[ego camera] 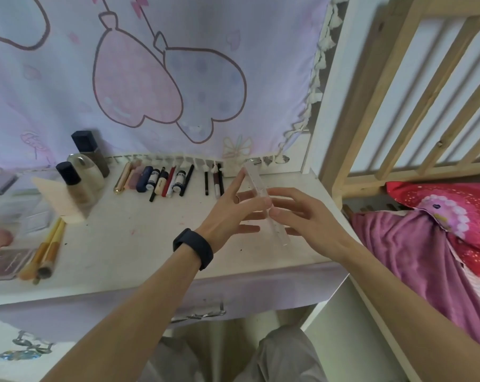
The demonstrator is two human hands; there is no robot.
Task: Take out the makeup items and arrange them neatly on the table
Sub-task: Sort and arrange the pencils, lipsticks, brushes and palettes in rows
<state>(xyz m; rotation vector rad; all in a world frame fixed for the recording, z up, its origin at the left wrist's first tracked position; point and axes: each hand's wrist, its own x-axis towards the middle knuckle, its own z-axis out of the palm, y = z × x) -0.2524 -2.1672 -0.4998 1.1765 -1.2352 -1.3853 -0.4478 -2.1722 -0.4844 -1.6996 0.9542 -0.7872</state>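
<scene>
Long clear plastic case (pixel 256 186) is pinched mid-length by thumb and forefinger of the right hand (pixel 310 220); it is braced by straight, spread fingers of the left hand (pixel 227 216).

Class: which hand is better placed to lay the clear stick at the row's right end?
Probably the right hand: its thumb and fingers pinch the clear stick, while the left hand only touches it with straight fingers. The row's free end lies just beyond both hands.

A white table (pixel 139 244) with a stained top is shown. A row of tubes and pencils (pixel 167 180) is laid along its back edge. Bottles (pixel 76 186) are stood back left, and brushes (pixel 47 252) and a palette (pixel 2 264) are laid front left.
</scene>
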